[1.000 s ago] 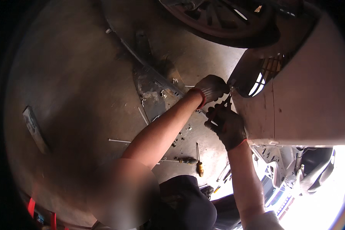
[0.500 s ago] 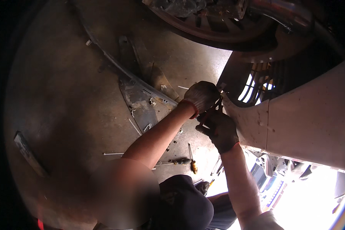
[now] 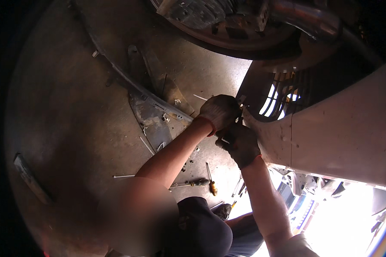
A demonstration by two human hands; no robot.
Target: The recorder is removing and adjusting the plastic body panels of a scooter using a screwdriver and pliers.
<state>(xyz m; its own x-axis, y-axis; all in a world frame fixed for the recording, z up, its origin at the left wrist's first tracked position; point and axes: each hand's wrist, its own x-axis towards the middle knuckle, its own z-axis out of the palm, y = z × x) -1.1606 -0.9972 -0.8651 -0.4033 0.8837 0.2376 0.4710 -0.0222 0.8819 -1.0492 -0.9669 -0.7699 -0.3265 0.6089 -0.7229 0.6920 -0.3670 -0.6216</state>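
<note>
Right, both gloved hands are tight in at the edge of the pale body panel (image 3: 330, 132), which spreads from about two to four o'clock of them. Now the right hand (image 3: 241, 143) has its fingers curled most of the way in, wrapped around a dark hand tool (image 3: 239, 121), pliers-like by the look of it, whose nose points to twelve o'clock, up at the panel's corner. And the left hand (image 3: 221, 112) sits at eleven o'clock of the right, knuckles up, fingers bent toward that same corner; the back of the glove hides the tips, so whether they pinch anything I can't make out.

Close quarters, this! To do it well, I'd say, brace the corner with the left, bring the tool in square, squeeze gradually rather than twist, and mind those left fingertips near the nose. Steady pressure should spare the panel's edge. Meanwhile, down at seven o'clock of the right hand, a yellow-handled screwdriver (image 3: 213, 188) lies on the floor, well apart from the action.
</note>
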